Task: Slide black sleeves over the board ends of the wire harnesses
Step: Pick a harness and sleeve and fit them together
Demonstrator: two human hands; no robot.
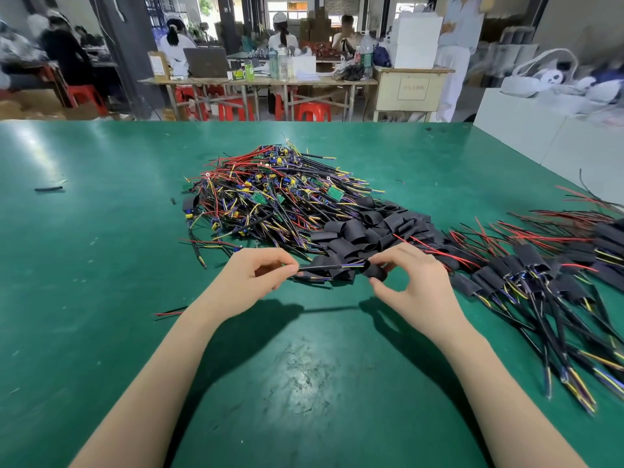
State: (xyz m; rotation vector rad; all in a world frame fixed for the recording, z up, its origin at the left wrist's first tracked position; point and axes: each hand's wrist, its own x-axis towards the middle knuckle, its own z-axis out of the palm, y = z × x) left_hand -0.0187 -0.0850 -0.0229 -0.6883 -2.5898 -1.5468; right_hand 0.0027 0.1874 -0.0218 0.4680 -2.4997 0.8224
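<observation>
The left hand (251, 276) pinched the black cable end of one wire harness (326, 267) between thumb and forefinger, its remaining fingers curled underneath. The harness ran level from that grip toward the right, where its coloured conductors entered a black sleeve (374, 271). The right hand (410, 282) held this sleeve, with the forefinger curled over its top and the thumb below; the sleeve covered the end of the harness, so the board inside it could not be seen. Both hands were raised just above the green bench (101, 265) and cast shadows on it. Directly behind the hands lay a heap of loose black sleeves (371, 228), touching and partly overlapping one another. Behind and left of that heap stood a large pile of unsleeved harnesses (270, 194), a tangle of red, black, yellow and blue wires with small green boards and blue and yellow components showing among them. To the right of the hands lay a spread of sleeved harnesses (526, 278), their black-covered ends toward the middle of the bench and their cables fanning toward the near right edge. A short black tube offcut (49, 189) lay apart at the far left of the bench. A loose red-and-black wire pair (170, 312) lay beside the left forearm. White boxes (526, 130) stood along the bench's right rear edge.
</observation>
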